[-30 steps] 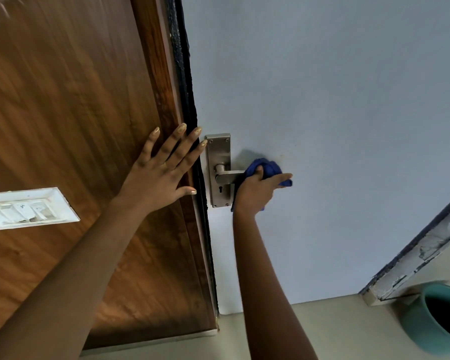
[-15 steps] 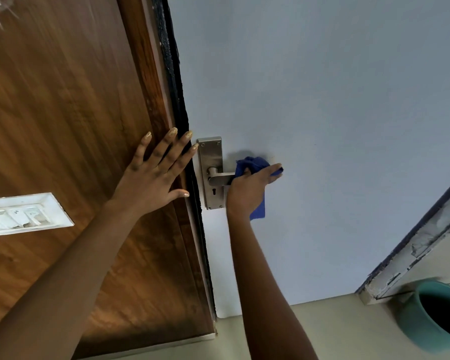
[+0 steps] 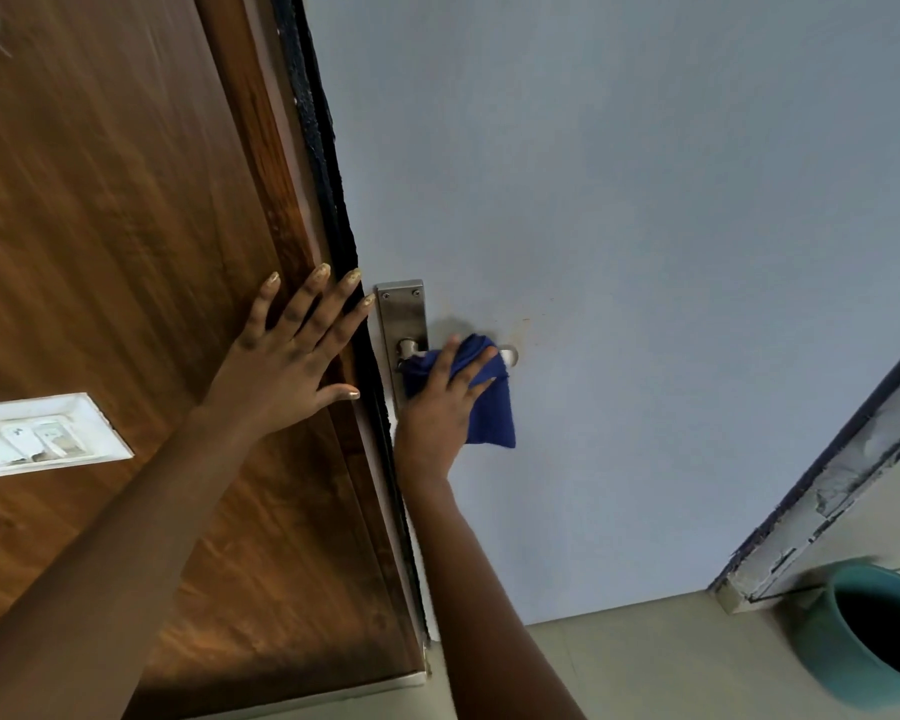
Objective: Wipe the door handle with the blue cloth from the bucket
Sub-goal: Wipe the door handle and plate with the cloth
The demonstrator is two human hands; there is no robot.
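Observation:
A metal door handle (image 3: 510,354) with a tall backplate (image 3: 401,314) is fixed at the left edge of a pale blue-grey door (image 3: 619,200). My right hand (image 3: 440,402) is shut on the blue cloth (image 3: 489,407) and presses it around the lever, so only the lever's tip and its stem show. A flap of the cloth hangs below my fingers. My left hand (image 3: 287,366) lies flat and open on the brown wooden panel (image 3: 126,226) beside the door edge. A teal bucket (image 3: 853,636) stands on the floor at the lower right.
A white switch plate (image 3: 37,433) is mounted on the wooden panel at the left. A worn white door frame (image 3: 822,491) runs diagonally at the right, above the bucket. Beige floor (image 3: 645,667) lies below the door.
My right hand has slid the cloth toward the backplate, uncovering the lever's tip, and more cloth hangs down. My left hand stays flat on the wood.

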